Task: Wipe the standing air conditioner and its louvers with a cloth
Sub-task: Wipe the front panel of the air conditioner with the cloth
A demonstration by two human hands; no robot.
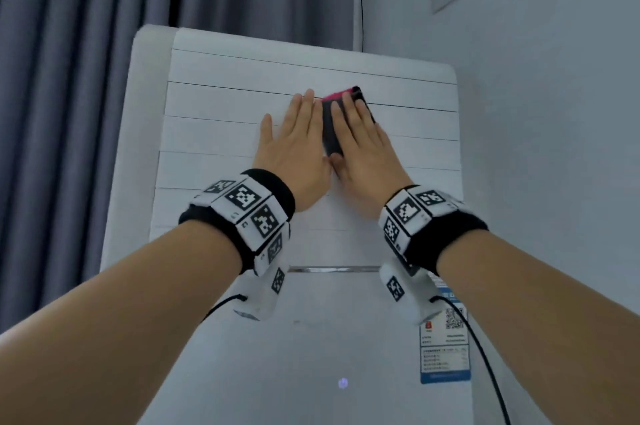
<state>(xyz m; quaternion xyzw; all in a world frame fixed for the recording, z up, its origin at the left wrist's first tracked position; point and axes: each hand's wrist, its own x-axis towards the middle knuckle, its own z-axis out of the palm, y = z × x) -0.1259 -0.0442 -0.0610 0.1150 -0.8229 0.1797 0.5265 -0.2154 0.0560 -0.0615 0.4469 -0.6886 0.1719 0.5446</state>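
Two flat hands — left hand (292, 144), right hand (363, 147) — one cloth (330, 127), louvers (214, 134)

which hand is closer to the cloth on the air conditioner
Right. The right hand lies flat on the dark cloth, pressing it against the louvers. The left hand rests flat on the louvers just beside the cloth's left edge.

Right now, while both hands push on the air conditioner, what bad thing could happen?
The flat left hand and right hand press on thin louvers; pushing hard might bend one. The dark cloth lies only under straight fingers, so it could slip out and fall.
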